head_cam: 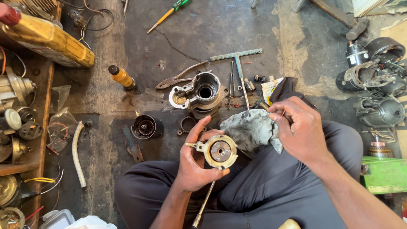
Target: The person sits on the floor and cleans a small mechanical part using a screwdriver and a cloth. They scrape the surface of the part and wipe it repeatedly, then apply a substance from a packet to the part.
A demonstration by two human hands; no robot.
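The left hand (196,163) grips a round metal end plate (220,151) over the lap; the right hand (302,131) pinches a grey rag (248,129) just right of it. Wiping goes best with the plate held steady and cloth pressed into its recesses. Farther off, on the stained floor (203,29), sits a cast housing (201,94).

A round, cream-coloured metal cover (219,151) with a grey hub and a small side lug is held face-up over the lap, a thin rod hanging below it, while a crumpled grey rag (250,129) is gripped just beside it.
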